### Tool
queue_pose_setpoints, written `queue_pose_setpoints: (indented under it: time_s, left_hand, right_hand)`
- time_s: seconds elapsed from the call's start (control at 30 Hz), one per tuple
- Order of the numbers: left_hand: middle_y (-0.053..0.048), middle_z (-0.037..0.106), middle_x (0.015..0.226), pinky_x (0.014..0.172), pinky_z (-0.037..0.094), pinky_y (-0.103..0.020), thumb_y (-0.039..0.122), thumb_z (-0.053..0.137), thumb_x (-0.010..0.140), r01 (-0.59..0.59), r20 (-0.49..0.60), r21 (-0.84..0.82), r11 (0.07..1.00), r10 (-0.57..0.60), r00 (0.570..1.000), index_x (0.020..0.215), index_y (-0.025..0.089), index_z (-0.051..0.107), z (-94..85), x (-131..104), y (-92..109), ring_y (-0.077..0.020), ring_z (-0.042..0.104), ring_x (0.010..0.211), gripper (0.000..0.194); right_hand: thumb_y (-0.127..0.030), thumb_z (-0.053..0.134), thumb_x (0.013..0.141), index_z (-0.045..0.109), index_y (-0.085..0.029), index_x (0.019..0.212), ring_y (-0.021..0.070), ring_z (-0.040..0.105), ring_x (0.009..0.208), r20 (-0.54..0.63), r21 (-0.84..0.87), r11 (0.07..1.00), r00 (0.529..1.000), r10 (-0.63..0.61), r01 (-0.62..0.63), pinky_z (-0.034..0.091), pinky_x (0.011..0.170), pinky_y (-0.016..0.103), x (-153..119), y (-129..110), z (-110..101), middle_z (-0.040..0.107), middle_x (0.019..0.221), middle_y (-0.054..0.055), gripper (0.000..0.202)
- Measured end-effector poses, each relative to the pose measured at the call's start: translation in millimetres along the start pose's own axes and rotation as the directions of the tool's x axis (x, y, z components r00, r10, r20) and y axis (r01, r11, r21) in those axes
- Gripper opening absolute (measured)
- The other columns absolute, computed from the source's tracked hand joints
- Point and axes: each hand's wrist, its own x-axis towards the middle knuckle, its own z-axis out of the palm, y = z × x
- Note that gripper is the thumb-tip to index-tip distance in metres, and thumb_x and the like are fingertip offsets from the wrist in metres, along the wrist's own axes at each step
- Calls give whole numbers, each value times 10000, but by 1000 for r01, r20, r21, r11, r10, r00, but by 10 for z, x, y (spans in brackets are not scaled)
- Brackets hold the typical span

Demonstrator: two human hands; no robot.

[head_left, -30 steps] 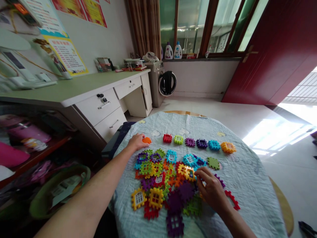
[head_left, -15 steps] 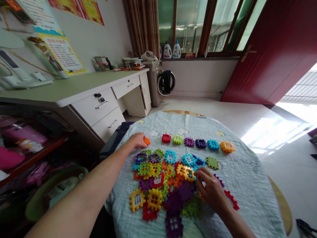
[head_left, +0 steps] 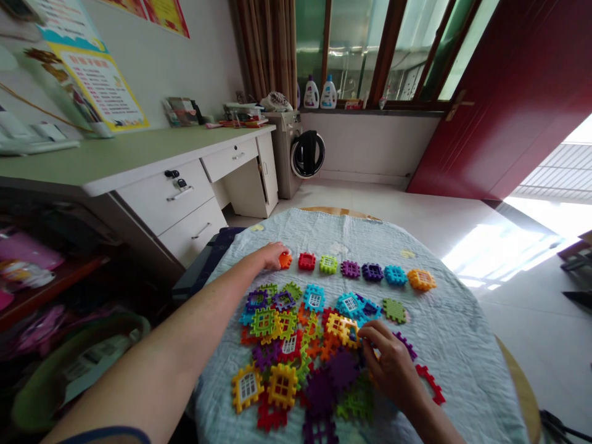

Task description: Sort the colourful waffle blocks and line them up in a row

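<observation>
My left hand is closed on an orange interlocking plastic block at the left end of a row. Beside it stand a red block, a lime green block and several more colours, ending with an orange-yellow block. My right hand is at the right side of a loose pile, its bent fingers closed on the edge of a yellow window-pattern piece; its thumb is partly hidden. The pile also holds a light blue window piece, dark purple panels and a green frame.
A pale cloth covers the round table. A flat green panel and a red frame lie at the pile's right. Beyond are a desk, a washing machine and a red door.
My left hand has moved right with the orange block, bringing it up close to the red block in the row. My right hand stays at the yellow piece. The view has shifted slightly.
</observation>
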Motion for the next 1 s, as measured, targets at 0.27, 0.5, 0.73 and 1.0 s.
queue_pose_setpoints:
  time_s: [0.27,0.5,0.73,1.0]
  left_hand:
    - [-28,661,1024,826,471,-285,231,722,475,-8,13,3,1000,8,1000,905,226,702,-32,54,-31,-244,617,937,431]
    - [-60,654,1053,819,474,-305,257,695,510,-3,8,46,999,3,1000,882,208,696,3,141,-38,-253,621,928,375]
    - [-39,683,1008,807,474,-289,246,724,471,-7,90,73,997,1,996,886,208,703,-16,222,-68,-237,629,907,417]
    - [-64,695,1015,772,474,-302,278,719,490,-17,139,149,989,-4,990,911,184,705,-66,275,-22,-243,637,870,431]
  right_hand:
    - [-155,443,920,602,-225,874,150,629,763,6,7,1000,1000,8,-8,508,691,245,-14,19,17,620,869,44,179]
    - [-160,432,931,593,-223,868,148,619,767,31,-7,1000,999,24,-24,503,697,251,-14,20,12,613,870,45,184]
    - [-150,434,930,605,-223,897,148,617,781,38,15,1000,999,24,-24,497,704,252,-18,18,12,611,891,49,189]
    - [-141,441,928,607,-224,899,146,613,778,37,17,999,999,32,-32,488,707,250,-20,33,23,612,884,43,188]
